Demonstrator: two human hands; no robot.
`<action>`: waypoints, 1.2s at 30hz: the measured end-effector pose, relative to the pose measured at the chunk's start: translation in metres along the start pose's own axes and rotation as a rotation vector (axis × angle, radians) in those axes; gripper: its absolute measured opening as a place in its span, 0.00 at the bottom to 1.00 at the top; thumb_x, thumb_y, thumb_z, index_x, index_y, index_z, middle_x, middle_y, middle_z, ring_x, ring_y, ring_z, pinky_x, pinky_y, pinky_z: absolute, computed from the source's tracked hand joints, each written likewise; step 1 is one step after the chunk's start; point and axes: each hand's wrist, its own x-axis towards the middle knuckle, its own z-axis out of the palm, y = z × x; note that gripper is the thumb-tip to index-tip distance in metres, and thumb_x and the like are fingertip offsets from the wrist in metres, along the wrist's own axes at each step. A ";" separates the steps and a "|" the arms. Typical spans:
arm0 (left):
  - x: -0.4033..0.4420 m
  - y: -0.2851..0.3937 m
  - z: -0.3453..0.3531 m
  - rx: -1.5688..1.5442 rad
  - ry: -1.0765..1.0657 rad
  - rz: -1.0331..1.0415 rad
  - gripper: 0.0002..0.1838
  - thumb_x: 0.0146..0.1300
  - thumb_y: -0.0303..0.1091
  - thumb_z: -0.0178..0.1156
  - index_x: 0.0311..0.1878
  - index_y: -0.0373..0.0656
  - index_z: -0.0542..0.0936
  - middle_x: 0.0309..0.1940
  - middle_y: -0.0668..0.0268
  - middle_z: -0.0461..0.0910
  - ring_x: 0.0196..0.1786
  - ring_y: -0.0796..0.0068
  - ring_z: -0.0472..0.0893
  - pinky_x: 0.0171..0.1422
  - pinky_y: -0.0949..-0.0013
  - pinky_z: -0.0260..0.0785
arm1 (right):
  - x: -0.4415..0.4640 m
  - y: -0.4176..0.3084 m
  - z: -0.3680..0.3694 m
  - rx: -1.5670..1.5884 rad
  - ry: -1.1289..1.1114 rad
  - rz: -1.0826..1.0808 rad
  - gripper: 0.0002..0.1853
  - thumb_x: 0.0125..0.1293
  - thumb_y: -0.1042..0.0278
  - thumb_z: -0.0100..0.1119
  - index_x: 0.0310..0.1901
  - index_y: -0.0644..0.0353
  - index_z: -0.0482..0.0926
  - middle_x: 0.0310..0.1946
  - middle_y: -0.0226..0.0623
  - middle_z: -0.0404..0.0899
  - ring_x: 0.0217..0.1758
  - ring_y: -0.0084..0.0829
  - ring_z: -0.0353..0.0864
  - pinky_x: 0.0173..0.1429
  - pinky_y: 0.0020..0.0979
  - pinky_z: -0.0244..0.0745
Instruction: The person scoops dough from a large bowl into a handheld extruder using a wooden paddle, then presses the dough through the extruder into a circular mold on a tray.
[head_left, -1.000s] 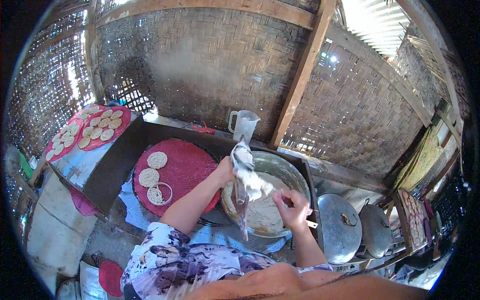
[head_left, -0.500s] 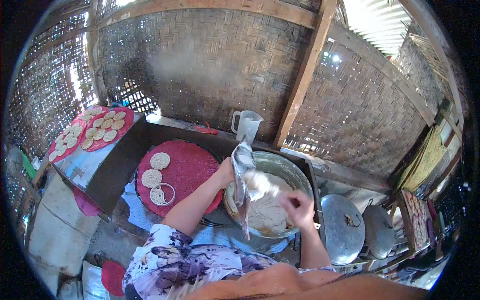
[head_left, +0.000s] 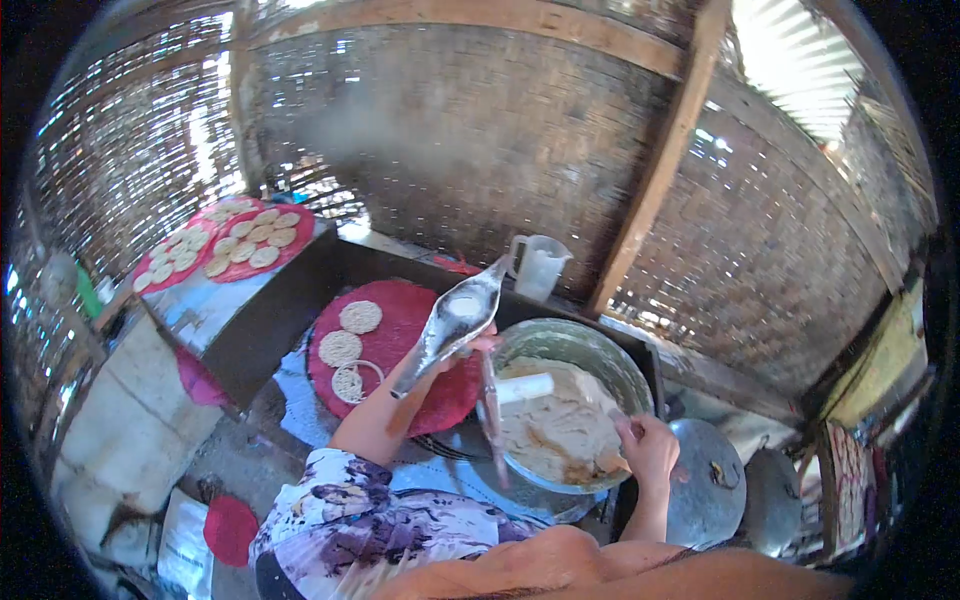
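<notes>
My left hand [head_left: 484, 342], mostly hidden behind the tool, grips a two-part press [head_left: 463, 312] above the gap between the red mat and the basin. One metal-faced half shows a round pale spot; the other stands edge-on, with a white cylinder [head_left: 525, 388] sticking out over the basin. My right hand [head_left: 650, 447] is at the right side of the large metal basin [head_left: 628, 358], fingers closed on something small I cannot make out. Pale dough [head_left: 560, 405] lies in the basin. On the round red mat [head_left: 445, 400] are two noodle-like discs [head_left: 340, 349] and a white ring [head_left: 372, 370] around a third.
A translucent pitcher [head_left: 541, 268] stands behind the basin. Dark boards [head_left: 290, 290] edge the work area. Red mats with several discs [head_left: 255, 240] lie at the left. Round metal lids [head_left: 708, 480] are at the right, with a woven wall [head_left: 480, 140] behind.
The press has turned, so one half's inner face now shows and the halves are spread apart. My right hand has moved lower and right, away from the press. The view has shifted.
</notes>
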 end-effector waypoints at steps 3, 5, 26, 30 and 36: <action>0.001 0.032 0.030 -0.311 -0.053 0.097 0.17 0.43 0.23 0.65 0.38 0.42 0.72 0.29 0.69 0.67 0.33 0.72 0.75 0.59 0.51 0.66 | -0.003 -0.035 0.039 0.978 -0.399 -0.065 0.26 0.54 0.44 0.55 0.44 0.60 0.72 0.44 0.42 0.73 0.45 0.38 0.74 0.48 0.37 0.68; 0.003 0.041 0.049 -0.444 -0.153 0.168 0.14 0.44 0.25 0.65 0.35 0.43 0.72 0.29 0.69 0.66 0.34 0.72 0.75 0.62 0.51 0.62 | -0.020 -0.065 0.069 1.605 -0.708 -0.038 0.36 0.55 0.36 0.48 0.55 0.61 0.65 0.52 0.44 0.69 0.51 0.41 0.71 0.53 0.39 0.65; -0.101 0.126 -0.011 1.335 -0.277 0.014 0.25 0.40 0.49 0.64 0.44 0.50 0.76 0.41 0.65 0.77 0.46 0.63 0.75 0.53 0.64 0.66 | -0.019 -0.215 0.020 0.796 -0.150 -0.751 0.43 0.50 0.58 0.64 0.66 0.54 0.52 0.54 0.51 0.63 0.48 0.44 0.74 0.39 0.36 0.75; -0.103 0.153 -0.010 1.478 -0.213 0.062 0.23 0.39 0.55 0.61 0.37 0.50 0.76 0.36 0.65 0.75 0.42 0.63 0.75 0.48 0.62 0.66 | -0.029 -0.249 0.009 0.442 0.027 -0.983 0.40 0.46 0.61 0.66 0.62 0.55 0.58 0.54 0.53 0.61 0.51 0.51 0.70 0.42 0.40 0.75; -0.121 0.153 -0.030 1.338 -0.190 -0.174 0.34 0.28 0.52 0.73 0.42 0.49 0.75 0.39 0.66 0.77 0.45 0.67 0.75 0.57 0.64 0.63 | -0.050 -0.270 0.044 0.407 -0.012 -0.991 0.40 0.42 0.61 0.69 0.59 0.50 0.61 0.53 0.55 0.60 0.48 0.53 0.71 0.38 0.41 0.75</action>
